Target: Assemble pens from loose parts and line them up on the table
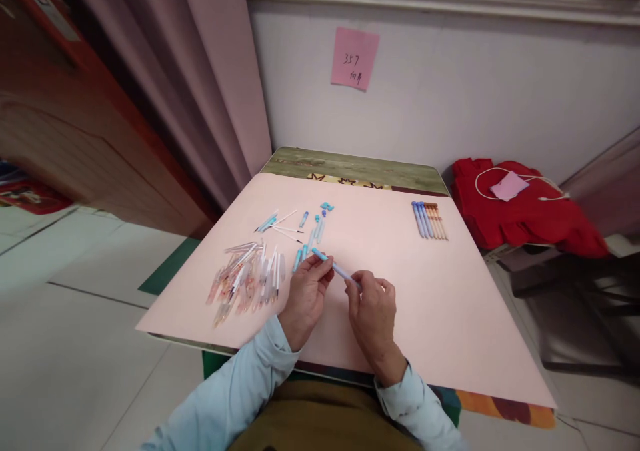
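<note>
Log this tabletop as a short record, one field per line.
Left hand: pinches the turquoise end of a pen
Right hand: grips the pen's pale end
Beyond the hands: small blue pieces, thin white refills
Left of the hands: pile of see-through pen parts
Far right of sheet: row of pens, blue beside tan, lying side by side
Surface: pink sheet over a table
Wall: pink note, handwritten
Beside table: red cloth with a white cable on it
</note>
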`<action>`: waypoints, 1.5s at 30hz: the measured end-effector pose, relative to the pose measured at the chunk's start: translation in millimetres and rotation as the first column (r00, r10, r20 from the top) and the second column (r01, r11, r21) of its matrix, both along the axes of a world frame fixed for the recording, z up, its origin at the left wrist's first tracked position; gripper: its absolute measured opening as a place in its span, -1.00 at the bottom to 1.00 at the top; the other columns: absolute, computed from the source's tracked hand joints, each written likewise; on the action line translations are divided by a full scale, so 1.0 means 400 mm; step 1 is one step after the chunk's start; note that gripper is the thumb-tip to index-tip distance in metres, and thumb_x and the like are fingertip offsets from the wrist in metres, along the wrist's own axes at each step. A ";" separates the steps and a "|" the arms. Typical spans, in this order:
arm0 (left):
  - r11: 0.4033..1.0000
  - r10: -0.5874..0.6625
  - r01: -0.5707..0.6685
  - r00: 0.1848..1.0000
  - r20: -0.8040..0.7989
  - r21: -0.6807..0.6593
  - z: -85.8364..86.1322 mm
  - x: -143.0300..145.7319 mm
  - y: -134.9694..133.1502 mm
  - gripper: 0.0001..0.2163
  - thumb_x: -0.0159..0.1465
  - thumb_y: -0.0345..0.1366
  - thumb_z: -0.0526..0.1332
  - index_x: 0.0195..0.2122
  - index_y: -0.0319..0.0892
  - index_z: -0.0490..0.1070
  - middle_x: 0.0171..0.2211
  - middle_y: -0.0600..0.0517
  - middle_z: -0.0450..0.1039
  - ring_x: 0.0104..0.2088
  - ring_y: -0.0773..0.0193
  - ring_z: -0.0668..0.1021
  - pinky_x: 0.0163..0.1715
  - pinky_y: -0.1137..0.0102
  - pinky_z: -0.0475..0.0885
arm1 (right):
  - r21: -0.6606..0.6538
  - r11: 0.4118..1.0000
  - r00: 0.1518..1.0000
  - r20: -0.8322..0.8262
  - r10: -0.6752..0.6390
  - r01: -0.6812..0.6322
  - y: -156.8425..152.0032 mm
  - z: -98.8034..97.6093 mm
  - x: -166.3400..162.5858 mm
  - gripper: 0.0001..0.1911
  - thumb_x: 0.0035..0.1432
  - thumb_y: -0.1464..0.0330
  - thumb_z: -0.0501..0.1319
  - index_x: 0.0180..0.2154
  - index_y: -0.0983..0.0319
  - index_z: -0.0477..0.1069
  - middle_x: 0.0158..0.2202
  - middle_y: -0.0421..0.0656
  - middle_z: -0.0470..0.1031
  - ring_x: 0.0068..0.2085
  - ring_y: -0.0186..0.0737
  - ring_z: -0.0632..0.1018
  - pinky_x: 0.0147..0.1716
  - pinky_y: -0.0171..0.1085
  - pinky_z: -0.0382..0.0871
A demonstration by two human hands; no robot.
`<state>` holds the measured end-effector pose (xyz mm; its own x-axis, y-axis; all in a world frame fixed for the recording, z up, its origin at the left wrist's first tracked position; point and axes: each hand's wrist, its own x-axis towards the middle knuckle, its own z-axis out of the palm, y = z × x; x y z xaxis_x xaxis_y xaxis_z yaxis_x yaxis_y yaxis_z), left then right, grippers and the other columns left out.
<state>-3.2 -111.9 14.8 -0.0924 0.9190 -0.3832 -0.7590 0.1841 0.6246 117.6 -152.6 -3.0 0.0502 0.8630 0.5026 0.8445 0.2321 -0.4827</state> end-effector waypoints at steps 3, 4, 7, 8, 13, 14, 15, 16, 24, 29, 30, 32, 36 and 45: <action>1.000 -0.005 0.005 1.000 -0.006 0.000 0.001 -0.001 -0.001 -0.76 -0.08 -0.51 0.47 -0.41 -0.22 0.50 -0.38 0.07 0.51 -0.35 0.40 0.52 -0.26 0.48 0.40 | -0.014 1.000 0.997 0.071 -0.024 0.025 0.005 0.001 0.006 -0.68 0.40 0.27 0.03 -0.38 0.19 0.42 -0.56 -0.23 0.48 -0.46 -0.25 0.45 -0.13 -0.17 0.14; 1.000 -0.004 0.004 1.000 -0.008 -0.002 0.001 0.000 -0.002 -0.76 -0.08 -0.52 0.46 -0.40 -0.21 0.50 -0.38 0.07 0.51 -0.34 0.40 0.52 -0.26 0.48 0.40 | -0.006 0.999 0.996 0.081 -0.035 0.035 0.006 0.001 0.008 -0.66 0.40 0.25 0.04 -0.41 0.18 0.43 -0.57 -0.23 0.48 -0.47 -0.25 0.45 -0.15 -0.17 0.13; 1.000 0.003 -0.003 1.000 -0.010 -0.008 -0.004 0.002 -0.003 -0.77 -0.08 -0.53 0.46 -0.42 -0.22 0.49 -0.39 0.07 0.51 -0.34 0.40 0.52 -0.26 0.48 0.40 | 0.022 1.000 0.998 0.060 -0.015 0.014 0.005 0.003 0.009 -0.71 0.39 0.24 0.06 -0.29 0.17 0.49 -0.47 -0.18 0.56 -0.42 -0.24 0.48 -0.19 -0.18 0.13; 1.000 0.005 -0.006 1.000 -0.010 -0.008 -0.005 0.003 -0.003 -0.78 -0.07 -0.52 0.46 -0.42 -0.22 0.49 -0.40 0.07 0.51 -0.35 0.40 0.52 -0.26 0.48 0.40 | 0.022 1.000 0.999 0.044 -0.004 0.003 0.003 0.004 0.007 -0.75 0.37 0.24 0.07 -0.19 0.19 0.48 -0.43 -0.17 0.57 -0.40 -0.22 0.49 -0.19 -0.18 0.14; 1.000 0.005 -0.005 1.000 -0.008 0.005 -0.003 0.010 -0.005 -0.79 -0.06 -0.52 0.46 -0.44 -0.22 0.49 -0.42 0.09 0.50 -0.36 0.41 0.51 -0.26 0.48 0.39 | 0.009 1.000 1.000 -0.020 -0.013 0.013 -0.012 0.014 -0.004 -0.78 0.25 0.33 0.12 -0.09 0.27 0.34 -0.37 -0.14 0.54 -0.37 -0.16 0.48 -0.17 -0.16 0.19; 1.000 0.002 -0.002 1.000 -0.005 0.007 -0.001 0.011 -0.006 -0.79 -0.07 -0.52 0.46 -0.44 -0.22 0.49 -0.42 0.09 0.49 -0.36 0.42 0.51 -0.26 0.48 0.39 | 0.014 1.000 1.000 -0.022 -0.014 0.015 -0.015 0.016 -0.003 -0.84 0.25 0.35 0.11 -0.15 0.25 0.35 -0.36 -0.14 0.54 -0.38 -0.17 0.47 -0.16 -0.16 0.19; 1.000 -0.002 0.002 1.000 -0.002 0.010 0.001 0.012 -0.007 -0.78 -0.07 -0.51 0.46 -0.43 -0.22 0.49 -0.42 0.10 0.50 -0.36 0.42 0.51 -0.26 0.49 0.39 | 0.017 1.000 1.000 -0.020 -0.013 0.014 -0.016 0.018 -0.001 -0.88 0.27 0.36 0.09 -0.20 0.23 0.35 -0.36 -0.15 0.54 -0.39 -0.19 0.47 -0.16 -0.16 0.18; 1.000 -0.005 0.005 1.000 -0.001 0.012 0.003 0.013 -0.008 -0.78 -0.08 -0.51 0.47 -0.43 -0.22 0.49 -0.41 0.09 0.50 -0.36 0.42 0.51 -0.27 0.49 0.39 | 0.018 1.000 1.000 -0.014 -0.013 0.013 -0.017 0.020 0.002 -0.88 0.29 0.35 0.08 -0.25 0.22 0.37 -0.39 -0.17 0.54 -0.41 -0.21 0.46 -0.15 -0.16 0.17; 0.999 -0.013 0.014 1.000 -0.025 0.045 0.008 0.012 -0.018 -0.77 -0.07 -0.46 0.48 -0.41 -0.21 0.48 -0.40 0.10 0.49 -0.35 0.42 0.51 -0.25 0.48 0.40 | 0.008 1.000 1.000 0.008 -0.002 0.002 -0.014 0.007 0.019 -0.71 0.38 0.25 0.03 -0.23 0.19 0.49 -0.50 -0.19 0.53 -0.46 -0.22 0.45 -0.22 -0.20 0.16; 0.999 0.014 -0.012 0.999 -0.036 0.042 0.010 0.011 -0.019 -0.75 -0.07 -0.47 0.48 -0.40 -0.21 0.48 -0.40 0.10 0.50 -0.34 0.41 0.52 -0.23 0.46 0.40 | -0.030 1.000 0.996 -0.088 -0.005 0.002 -0.022 -0.002 0.006 -0.81 0.25 0.27 0.14 -0.15 0.22 0.35 -0.47 -0.19 0.50 -0.41 -0.14 0.46 -0.22 -0.17 0.21; 0.999 0.017 -0.016 0.999 -0.035 0.040 0.009 0.010 -0.018 -0.75 -0.07 -0.48 0.48 -0.39 -0.21 0.48 -0.39 0.10 0.50 -0.34 0.41 0.52 -0.23 0.46 0.40 | -0.028 1.000 0.995 -0.095 -0.006 0.003 -0.023 -0.003 0.005 -0.86 0.25 0.28 0.13 -0.20 0.21 0.34 -0.45 -0.19 0.51 -0.42 -0.15 0.46 -0.22 -0.17 0.21; 0.999 0.026 -0.025 0.999 -0.030 0.034 0.007 0.009 -0.016 -0.75 -0.07 -0.49 0.47 -0.38 -0.21 0.48 -0.39 0.09 0.50 -0.34 0.41 0.52 -0.23 0.46 0.39 | -0.026 1.000 0.996 -0.090 -0.001 -0.001 -0.023 -0.005 0.005 -0.89 0.27 0.29 0.12 -0.24 0.19 0.35 -0.42 -0.19 0.52 -0.42 -0.17 0.45 -0.21 -0.18 0.21; 0.999 0.028 -0.027 0.999 -0.034 0.027 0.002 0.005 -0.011 -0.76 -0.06 -0.49 0.46 -0.39 -0.21 0.48 -0.39 0.09 0.49 -0.34 0.41 0.51 -0.23 0.45 0.39 | -0.039 0.998 0.997 -0.064 0.038 -0.040 -0.019 -0.004 0.008 -0.77 0.36 0.28 0.05 -0.32 0.19 0.39 -0.48 -0.21 0.52 -0.44 -0.23 0.47 -0.15 -0.17 0.19; 1.000 0.001 -0.001 0.992 -0.124 0.004 0.001 0.000 0.002 -0.72 -0.11 -0.47 0.49 -0.37 -0.21 0.49 -0.39 0.07 0.50 -0.37 0.41 0.50 -0.31 0.48 0.34 | -0.032 0.997 0.996 -0.067 0.062 -0.064 -0.009 -0.002 0.010 -0.78 0.28 0.20 0.16 -0.23 0.19 0.48 -0.44 -0.19 0.57 -0.40 -0.24 0.54 -0.02 -0.11 0.18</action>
<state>-3.2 -111.3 15.0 -0.1399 0.9205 -0.3648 -0.6758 0.1805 0.7146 121.5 -156.2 -3.7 0.0274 0.8819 0.4706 0.7946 0.2664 -0.5456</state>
